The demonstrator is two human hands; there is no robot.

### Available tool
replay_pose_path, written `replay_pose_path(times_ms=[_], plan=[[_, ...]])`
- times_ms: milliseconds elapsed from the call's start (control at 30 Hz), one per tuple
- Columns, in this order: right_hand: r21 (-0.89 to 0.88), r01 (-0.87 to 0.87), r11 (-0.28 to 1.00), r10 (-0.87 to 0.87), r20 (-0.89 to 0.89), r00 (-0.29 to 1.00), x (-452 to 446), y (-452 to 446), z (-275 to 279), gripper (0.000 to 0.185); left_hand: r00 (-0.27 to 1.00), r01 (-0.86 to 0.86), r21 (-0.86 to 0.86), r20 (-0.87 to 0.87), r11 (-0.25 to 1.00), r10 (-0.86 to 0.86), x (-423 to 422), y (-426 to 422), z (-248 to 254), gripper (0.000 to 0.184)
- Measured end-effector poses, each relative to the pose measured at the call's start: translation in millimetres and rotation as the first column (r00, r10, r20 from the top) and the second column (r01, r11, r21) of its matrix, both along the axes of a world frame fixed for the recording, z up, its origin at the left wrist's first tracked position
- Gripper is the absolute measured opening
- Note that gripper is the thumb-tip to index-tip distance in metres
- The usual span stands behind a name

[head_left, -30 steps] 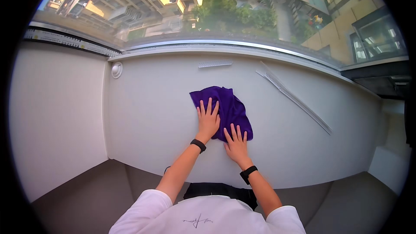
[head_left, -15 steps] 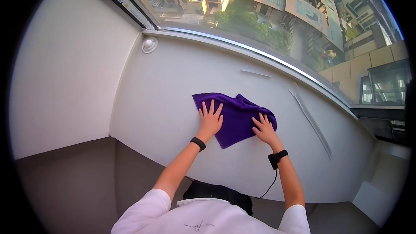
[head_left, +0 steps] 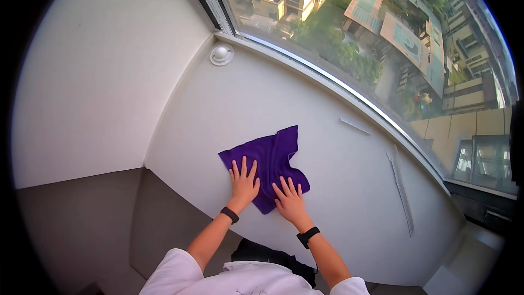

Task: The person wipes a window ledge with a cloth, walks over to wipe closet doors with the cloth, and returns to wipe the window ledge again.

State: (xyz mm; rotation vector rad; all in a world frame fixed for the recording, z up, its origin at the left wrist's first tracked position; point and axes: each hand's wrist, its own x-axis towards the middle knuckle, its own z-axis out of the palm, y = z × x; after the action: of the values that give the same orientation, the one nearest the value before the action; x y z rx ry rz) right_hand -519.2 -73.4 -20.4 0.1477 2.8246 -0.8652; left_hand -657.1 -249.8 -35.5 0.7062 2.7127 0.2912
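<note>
A purple cloth (head_left: pixel 267 155) lies on the white windowsill (head_left: pixel 185 114), partly creased, with one corner pointing to the window and another toward my body. My left hand (head_left: pixel 243 181) rests flat on its left part, fingers spread. On the lower right part of the cloth lies my right hand (head_left: pixel 290 201), also flat with fingers apart. Neither hand grips the fabric. Dark bands sit around both wrists.
A round white fixture (head_left: pixel 221 54) sits in the far left corner of the sill. A short clear strip (head_left: pixel 355 125) lies near the window (head_left: pixel 376 49), and a longer clear strip (head_left: pixel 402 194) lies to the right. A white wall (head_left: pixel 103 76) bounds the left side.
Both hands have moved closer to my body, the right one also nearer to the left. The cloth has shifted with them, and its far edge has unfolded into a corner. The camera view has turned.
</note>
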Motion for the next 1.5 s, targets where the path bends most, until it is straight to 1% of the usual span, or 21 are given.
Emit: replay_pose_path(times_ms=[33,133,200,233,300,367,433,467,500,633,767,833,900,1000,1100,1167,1233,1333,1367,1433,1500], plan=[[0.01,-0.005,1.0,0.005,0.022,1.0,8.7,13.3,4.2,0.062,0.998,0.001,-0.018,0.061,1.0,0.0,-0.1,-11.0,7.4,0.067],[0.056,0.037,0.998,-0.04,0.06,0.997,-1.0,66.2,10.2,0.059,0.996,0.002,-0.004,0.086,1.0,-0.001,-36.9,-5.7,14.6,0.066],[0.093,0.063,0.994,-0.068,0.056,0.996,-40.9,96.4,9.2,0.06,0.996,-0.009,0.003,0.092,1.0,0.008,-81.2,15.9,19.5,0.066],[0.102,0.095,0.99,-0.096,0.003,0.995,-66.2,106.5,1.8,0.059,0.996,-0.009,0.006,0.086,1.0,0.009,-106.4,35.5,18.6,0.066],[0.101,0.185,0.978,-0.183,-0.025,0.983,-125.8,115.6,-7.1,0.057,0.994,-0.074,0.023,0.077,0.997,0.072,-152.8,73.8,13.6,0.064],[0.095,0.267,0.959,-0.264,-0.043,0.964,-177.2,110.0,-7.6,0.053,0.988,-0.149,0.079,0.048,0.986,0.146,-189.0,106.1,4.8,0.062],[0.101,0.299,0.949,-0.292,-0.072,0.954,-203.1,90.6,-19.0,0.053,0.981,-0.191,0.088,-0.003,0.978,0.192,-201.9,127.9,-2.3,0.06],[0.075,0.266,0.961,-0.259,-0.095,0.961,-203.8,77.3,-25.0,0.053,0.981,-0.178,0.146,-0.047,0.973,0.187,-197.2,132.0,-5.9,0.059],[0.049,0.234,0.971,-0.227,-0.119,0.967,-199.6,64.4,-31.4,0.054,0.986,-0.144,0.149,-0.067,0.978,0.155,-189.7,132.8,-12.7,0.059],[0.023,0.068,0.997,-0.066,-0.112,0.992,-127.4,31.2,-20.1,0.061,0.987,0.116,0.118,-0.125,0.986,-0.101,-115.9,99.6,-18.5,0.059],[0.019,-0.018,1.0,0.018,-0.015,1.0,-34.6,43.4,-0.1,0.059,0.988,0.151,0.064,0.032,0.987,-0.153,-49.3,51.0,3.6,0.062],[0.043,0.019,0.999,-0.021,0.044,0.999,-15.5,71.7,3.9,0.06,0.984,0.172,0.032,0.047,0.985,-0.173,-48.3,46.6,7.6,0.062],[0.072,0.137,0.988,-0.142,0.07,0.987,-24.9,103.5,7.5,0.058,0.984,0.153,-0.04,0.095,0.987,-0.149,-63.4,58.7,18.3,0.062],[0.052,0.312,0.949,-0.314,0.029,0.949,-63.7,137.1,-5.2,0.052,0.991,0.116,0.013,0.07,0.993,-0.117,-105.3,93.4,13.0,0.061],[0.073,0.413,0.908,-0.415,0.009,0.91,-86.4,116.3,-20.7,0.056,0.997,0.077,0.05,0.009,0.996,-0.078,-121.6,120.5,-5.8,0.061],[0.036,0.382,0.924,-0.381,-0.031,0.924,-73.5,82.8,-31.3,0.058,0.998,0.043,0.058,0.033,0.997,-0.045,-100.4,124.0,-4.6,0.062],[-0.004,0.297,0.955,-0.297,0.001,0.955,-40.1,41.1,-31.0,0.057,0.994,0.092,0.018,0.064,0.996,-0.093,-58.0,112.0,-2.3,0.062],[-0.049,0.147,0.988,-0.146,0.007,0.989,47.7,-15.7,-12.2,0.058,0.973,0.232,0.032,0.003,0.972,-0.232,37.6,60.4,-9.3,0.062],[-0.066,0.043,0.997,-0.036,0.103,0.994,110.0,-35.5,-4.4,0.057,0.949,0.298,0.022,0.102,0.954,-0.299,101.5,21.4,-6.7,0.062],[-0.047,-0.082,0.996,0.088,0.162,0.983,179.3,-37.2,9.8,0.053,0.926,0.346,0.045,0.147,0.937,-0.349,170.6,-22.6,1.8,0.061],[-0.045,-0.064,0.997,0.071,0.178,0.981,227.9,-17.8,7.1,0.053,0.9,0.402,0.013,0.18,0.916,-0.398,213.5,-49.3,10.7,0.06]])
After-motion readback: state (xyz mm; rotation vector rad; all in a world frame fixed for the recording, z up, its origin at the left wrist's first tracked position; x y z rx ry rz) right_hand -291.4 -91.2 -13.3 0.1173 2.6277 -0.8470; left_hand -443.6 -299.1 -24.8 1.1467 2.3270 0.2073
